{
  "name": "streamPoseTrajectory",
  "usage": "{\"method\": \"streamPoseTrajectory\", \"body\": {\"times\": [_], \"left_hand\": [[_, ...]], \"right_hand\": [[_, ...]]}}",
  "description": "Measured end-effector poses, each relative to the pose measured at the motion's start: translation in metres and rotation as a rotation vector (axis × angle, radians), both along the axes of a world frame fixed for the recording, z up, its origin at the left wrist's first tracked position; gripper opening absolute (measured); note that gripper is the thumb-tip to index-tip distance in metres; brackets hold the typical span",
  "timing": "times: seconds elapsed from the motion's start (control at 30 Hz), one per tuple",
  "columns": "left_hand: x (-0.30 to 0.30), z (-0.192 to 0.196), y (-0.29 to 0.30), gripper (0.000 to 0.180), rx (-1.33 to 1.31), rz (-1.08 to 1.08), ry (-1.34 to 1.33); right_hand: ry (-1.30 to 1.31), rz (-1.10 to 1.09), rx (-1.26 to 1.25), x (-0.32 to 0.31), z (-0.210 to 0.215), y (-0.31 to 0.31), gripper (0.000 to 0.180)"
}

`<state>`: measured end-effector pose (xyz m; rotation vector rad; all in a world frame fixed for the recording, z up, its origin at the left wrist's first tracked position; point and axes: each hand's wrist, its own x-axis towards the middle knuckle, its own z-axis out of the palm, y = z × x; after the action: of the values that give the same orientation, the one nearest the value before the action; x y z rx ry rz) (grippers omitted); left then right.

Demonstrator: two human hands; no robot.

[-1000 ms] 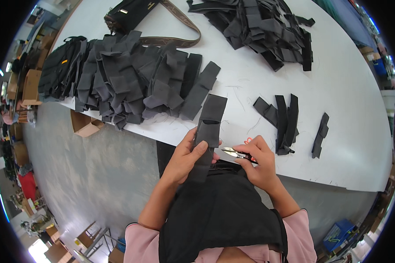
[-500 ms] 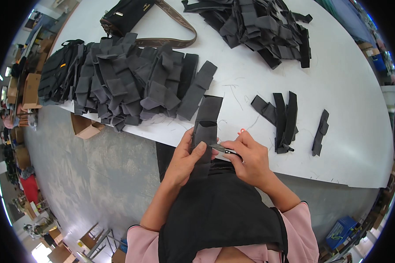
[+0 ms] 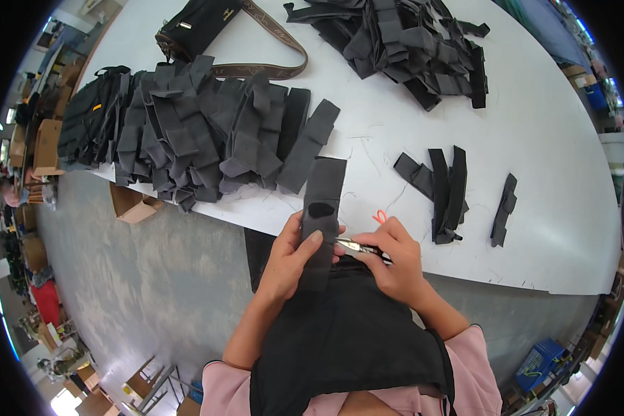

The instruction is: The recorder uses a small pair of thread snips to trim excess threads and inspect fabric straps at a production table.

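A dark grey fabric strip [image 3: 325,182] with a folded pocket-like layer is pinched in my left hand [image 3: 287,258], thumb on its face, near the table's front edge. My right hand [image 3: 398,262] is closed around small thread snips [image 3: 353,246], whose metal blades touch the strip's right edge beside my left fingertips. An orange-red loop [image 3: 380,216] sticks up by my right index finger. Several similar strips [image 3: 448,194] lie on the table to the right of my hands, with a single strip [image 3: 504,209] farther right.
A big heap of grey strips [image 3: 194,132] and a black backpack [image 3: 93,118] cover the table's left side. Another strip pile [image 3: 409,48] lies at the far side. A black bag [image 3: 200,28] with a brown strap sits far left. Loose threads dot the white table [image 3: 534,139].
The strip has come slightly toward me and its pocket-like layer now gapes dark. The snips have shifted a little, their blades catching more light at the strip's edge.
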<state>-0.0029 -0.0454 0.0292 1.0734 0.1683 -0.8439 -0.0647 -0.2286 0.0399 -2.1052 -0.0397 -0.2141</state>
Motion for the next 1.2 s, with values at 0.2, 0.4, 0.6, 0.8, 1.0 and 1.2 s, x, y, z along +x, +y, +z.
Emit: {"method": "streamPoseTrajectory", "body": {"times": [0.2, 0.4, 0.6, 0.8, 1.0, 1.2], "left_hand": [[0.001, 0.003, 0.004, 0.044, -0.114, -0.016, 0.047], [-0.001, 0.007, 0.002, 0.044, -0.155, -0.011, 0.090], [0.000, 0.009, 0.004, 0.044, -0.153, -0.002, 0.066], [-0.001, 0.008, 0.003, 0.046, -0.149, -0.030, 0.077], [-0.002, 0.007, 0.005, 0.048, -0.156, -0.047, 0.069], [-0.010, 0.012, 0.001, 0.053, -0.022, -0.048, -0.028]], "right_hand": [[-0.077, -0.221, -0.053, 0.008, -0.006, 0.001, 0.029], [-0.205, -0.150, -0.201, 0.023, -0.010, 0.000, 0.030], [-0.220, -0.154, -0.204, 0.025, -0.008, 0.002, 0.032], [-0.240, -0.166, -0.278, 0.027, -0.007, 0.005, 0.032], [-0.316, -0.188, -0.299, 0.025, -0.011, 0.007, 0.030], [-0.391, -0.145, -0.321, 0.027, -0.010, 0.011, 0.034]]}}
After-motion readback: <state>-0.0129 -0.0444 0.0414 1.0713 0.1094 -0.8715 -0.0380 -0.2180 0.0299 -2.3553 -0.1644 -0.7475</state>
